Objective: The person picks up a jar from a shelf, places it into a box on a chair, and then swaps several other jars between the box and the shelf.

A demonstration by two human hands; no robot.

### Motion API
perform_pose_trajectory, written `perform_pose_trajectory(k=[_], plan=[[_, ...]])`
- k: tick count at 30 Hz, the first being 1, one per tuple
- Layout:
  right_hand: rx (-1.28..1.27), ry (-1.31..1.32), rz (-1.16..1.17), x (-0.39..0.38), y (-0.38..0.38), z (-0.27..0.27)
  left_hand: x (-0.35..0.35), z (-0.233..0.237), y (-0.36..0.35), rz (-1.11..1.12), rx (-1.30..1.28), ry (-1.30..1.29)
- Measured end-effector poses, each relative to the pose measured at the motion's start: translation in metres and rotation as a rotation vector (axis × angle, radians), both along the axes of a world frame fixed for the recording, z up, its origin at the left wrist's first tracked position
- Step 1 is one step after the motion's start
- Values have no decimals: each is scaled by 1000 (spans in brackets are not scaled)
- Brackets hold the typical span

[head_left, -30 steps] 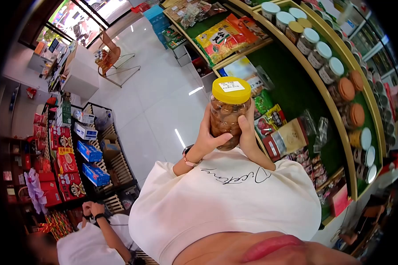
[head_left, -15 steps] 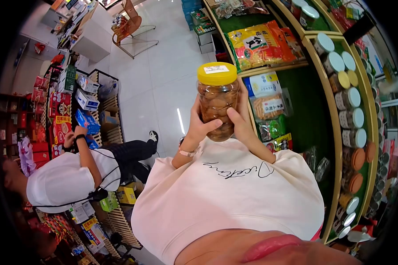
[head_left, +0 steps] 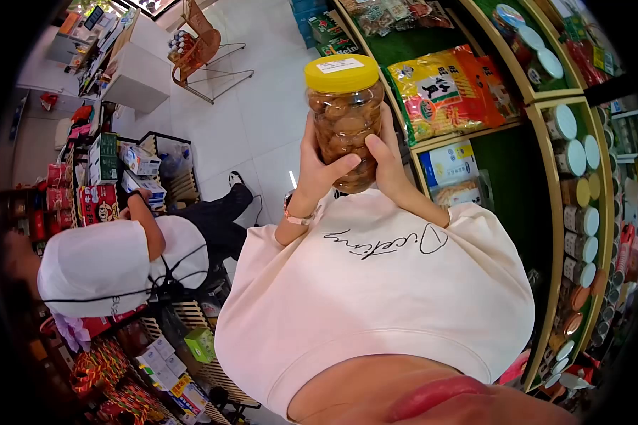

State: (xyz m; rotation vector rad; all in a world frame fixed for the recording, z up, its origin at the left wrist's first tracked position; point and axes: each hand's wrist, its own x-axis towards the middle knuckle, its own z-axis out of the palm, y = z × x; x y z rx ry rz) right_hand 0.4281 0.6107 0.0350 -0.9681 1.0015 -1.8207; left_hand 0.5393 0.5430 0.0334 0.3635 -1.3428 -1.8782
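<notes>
Clamped low around the jar (head_left: 344,106), left hand (head_left: 312,173) and right hand (head_left: 388,166) hold it chest-high beside the shelf (head_left: 468,133); I fear this low grip lets it tip floorward.

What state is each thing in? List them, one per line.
Jar: upright, full, held up in both hands.
Lid: on, closed.
Left hand: grip shut on jar.
Right hand: grip shut on jar.
Shelf jars: lidded, in rows.
Snack bag: sealed.
</notes>
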Motion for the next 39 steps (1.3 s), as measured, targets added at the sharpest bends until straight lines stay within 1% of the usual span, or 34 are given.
perform_pose_trajectory(k=[2,5,6,11,14,18,22,25,27,29,30,33,34,37,39], plan=[[-15,-52,-20,-1,-29,-6,-4,-1,-29,-30,-17,-12],[29,-14,-94,-14,-60,-19,-18,0,-65,-68,2,-30],[30,-52,-122,-15,-68,-10,-23,-1,-73,-81,21,-35],[46,-151,-124,-42,-108,-13,-55,-10,-120,-139,48,-38],[92,-161,-158,-66,-142,-22,-77,-15,-149,-134,77,-55],[89,-279,-115,-106,-197,-37,-114,-20,-205,-148,73,-90],[69,-335,-197,-156,-251,-36,-171,-17,-262,-214,11,-101],[-6,-268,-258,-201,-283,-43,-215,-14,-303,-299,-25,-120],[20,-300,-324,-221,-295,-42,-243,-9,-321,-346,-20,-146],[-16,-281,-434,-239,-311,-39,-271,-7,-335,-355,-75,-144],[-53,-336,-433,-250,-317,-41,-284,-7,-343,-364,-100,-147],[16,-295,-480,-273,-328,-38,-313,-14,-365,-351,-208,-241],[13,-252,-524,-277,-332,-34,-323,-7,-371,-346,-125,-262],[-25,-217,-522,-293,-342,-36,-345,-10,-390,-413,-100,-231],[-30,-211,-530,-306,-354,-37,-359,-16,-408,-423,-144,-235]])
